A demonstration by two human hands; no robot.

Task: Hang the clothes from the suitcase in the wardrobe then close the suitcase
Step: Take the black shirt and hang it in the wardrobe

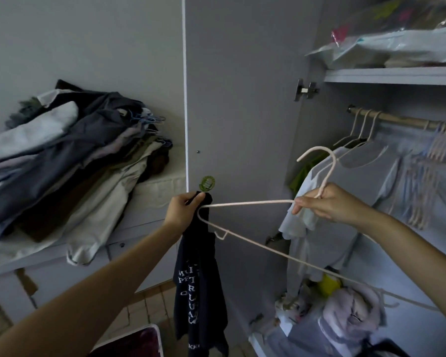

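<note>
At the centre of the frame my left hand (184, 210) has its fingers curled round the bunched top of a dark navy T-shirt with white lettering (198, 287), which hangs limp and straight down from that grip toward the bottom edge. Right of centre, my right hand (327, 203) pinches the neck of a pale pink wire hanger (245, 202) just under its hook, thumb and fingers closed on the wire; the hook curves up above the knuckles. One hanger tip touches the shirt beside my left hand, while the long lower bar slants down to the lower right.

Behind the hands stands the grey open wardrobe door (242, 99), with a small round green sticker (207, 182) just above my left hand. On the right, a wooden rail (397, 119) carries more pink hangers and a pale blue shirt (345, 181). Above it, a grey shelf (392, 74) holds plastic-wrapped bundles. At the left, a heap of folded grey and beige clothes (62, 155) lies on a white ledge. A dark red suitcase corner with a white rim (139, 341) shows at the bottom edge.
</note>
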